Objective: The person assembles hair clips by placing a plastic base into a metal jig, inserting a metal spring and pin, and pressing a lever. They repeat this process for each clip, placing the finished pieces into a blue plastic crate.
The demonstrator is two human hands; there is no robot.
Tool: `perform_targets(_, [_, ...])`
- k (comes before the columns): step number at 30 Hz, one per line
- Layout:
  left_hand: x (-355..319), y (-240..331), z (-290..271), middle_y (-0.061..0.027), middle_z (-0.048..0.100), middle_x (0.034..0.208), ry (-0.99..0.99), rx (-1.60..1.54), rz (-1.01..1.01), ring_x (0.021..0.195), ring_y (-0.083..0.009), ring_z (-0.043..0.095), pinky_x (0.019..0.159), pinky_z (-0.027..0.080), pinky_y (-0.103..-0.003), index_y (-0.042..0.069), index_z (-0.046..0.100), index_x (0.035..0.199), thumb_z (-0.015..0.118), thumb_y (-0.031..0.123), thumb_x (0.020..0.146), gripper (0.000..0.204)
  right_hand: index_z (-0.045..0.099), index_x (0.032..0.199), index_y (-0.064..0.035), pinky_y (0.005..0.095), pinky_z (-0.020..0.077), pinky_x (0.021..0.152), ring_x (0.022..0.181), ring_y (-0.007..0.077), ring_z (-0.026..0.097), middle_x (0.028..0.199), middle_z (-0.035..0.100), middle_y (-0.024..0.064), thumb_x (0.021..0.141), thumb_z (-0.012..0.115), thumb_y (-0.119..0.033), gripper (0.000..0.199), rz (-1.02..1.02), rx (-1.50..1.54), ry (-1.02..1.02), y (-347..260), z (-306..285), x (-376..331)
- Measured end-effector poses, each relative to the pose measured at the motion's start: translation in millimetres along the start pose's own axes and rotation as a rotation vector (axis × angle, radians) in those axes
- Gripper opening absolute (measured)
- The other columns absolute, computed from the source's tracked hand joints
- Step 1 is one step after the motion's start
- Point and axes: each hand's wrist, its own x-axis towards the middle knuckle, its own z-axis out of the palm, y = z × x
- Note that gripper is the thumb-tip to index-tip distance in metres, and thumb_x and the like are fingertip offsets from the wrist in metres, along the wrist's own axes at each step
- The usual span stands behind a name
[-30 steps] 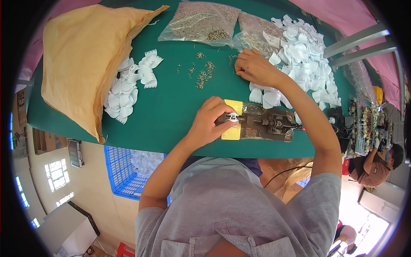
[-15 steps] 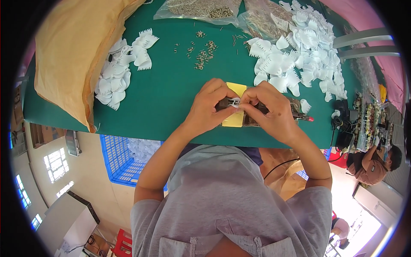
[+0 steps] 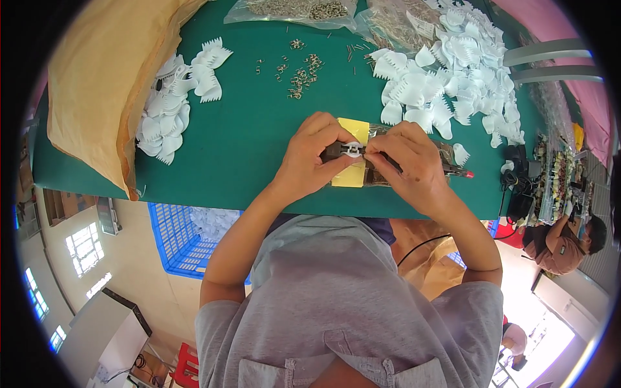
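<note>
My left hand (image 3: 317,150) is closed, with thumb and forefinger around a small white plastic hair claw clip (image 3: 352,149) above a brown taped block. Close against the clip's right side, my right hand (image 3: 406,158) is pinched; whatever lies between its fingertips is too small to make out. A yellow patch (image 3: 349,177) covers the block's left part beneath my fingers. Beyond my hands lie a small heap of metal springs (image 3: 303,80) and a few thin metal pins (image 3: 351,53). White toothed clip halves form a large pile (image 3: 420,87) to the right and a smaller pile (image 3: 165,123) to the left.
A big tan paper sack (image 3: 97,97) stands at the table's left. Clear bags of metal parts (image 3: 291,9) lie along the far side. A red-tipped tool (image 3: 467,174) rests beside my right wrist. Below the table edge sits a blue crate (image 3: 169,239). Other people (image 3: 559,249) are at the right.
The view has shifted slightly. My right fingertips have drawn back a little from the clip, so more of its middle shows; my left hand keeps its hold.
</note>
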Motion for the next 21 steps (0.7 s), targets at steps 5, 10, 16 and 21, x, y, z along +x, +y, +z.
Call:
perform_targets(5, [1, 0, 1, -0.0070, 0.056, 0.090, -0.003, -0.004, 0.008, 0.087, -0.0268, 0.055, 0.076, 0.045, -0.038, 0.005, 0.069, 0.097, 0.088, 0.008, 0.076, 0.028, 0.075, 0.104, -0.0059, 0.0386, 0.0520, 0.073, 0.084, 0.0264, 0.066, 0.090, 0.073, 0.0066, 0.081, 0.082, 0.002, 0.026, -0.073, -0.069, 0.043, -3, -5, -4])
perform_targets(10, [-1, -1, 0, -0.0063, 0.058, 0.089, 0.018, -0.025, -0.019, 0.085, -0.0264, 0.055, 0.076, 0.046, -0.038, 0.006, 0.069, 0.094, 0.091, 0.012, 0.074, 0.031, 0.075, 0.110, -0.0031, 0.0391, 0.0535, 0.080, 0.088, 0.0288, 0.068, 0.099, 0.075, 0.0106, 0.090, 0.073, 0.006, 0.022, 0.342, -0.170, 0.259, 10, -47, -49])
perform_targets(16, [5, -6, 1, -0.0047, 0.058, 0.083, 0.021, 0.050, 0.063, 0.081, -0.0250, 0.055, 0.073, 0.043, -0.036, 0.006, 0.068, 0.090, 0.094, 0.016, 0.072, 0.033, 0.073, 0.114, -0.0021, 0.0398, 0.0494, 0.090, 0.105, 0.0292, 0.064, 0.108, 0.072, 0.0122, 0.104, 0.057, -0.007, 0.019, 0.464, -0.611, 0.168, 33, -62, -126])
perform_targets(21, [3, -5, 4, -0.0049, 0.057, 0.082, 0.037, 0.034, 0.046, 0.079, -0.0246, 0.054, 0.074, 0.042, -0.036, 0.006, 0.068, 0.088, 0.094, 0.016, 0.072, 0.033, 0.070, 0.102, -0.0025, 0.0370, 0.0473, 0.086, 0.098, 0.0293, 0.061, 0.102, 0.068, 0.0125, 0.108, 0.055, -0.014, 0.020, 0.612, -0.268, 0.254, 62, -69, -131])
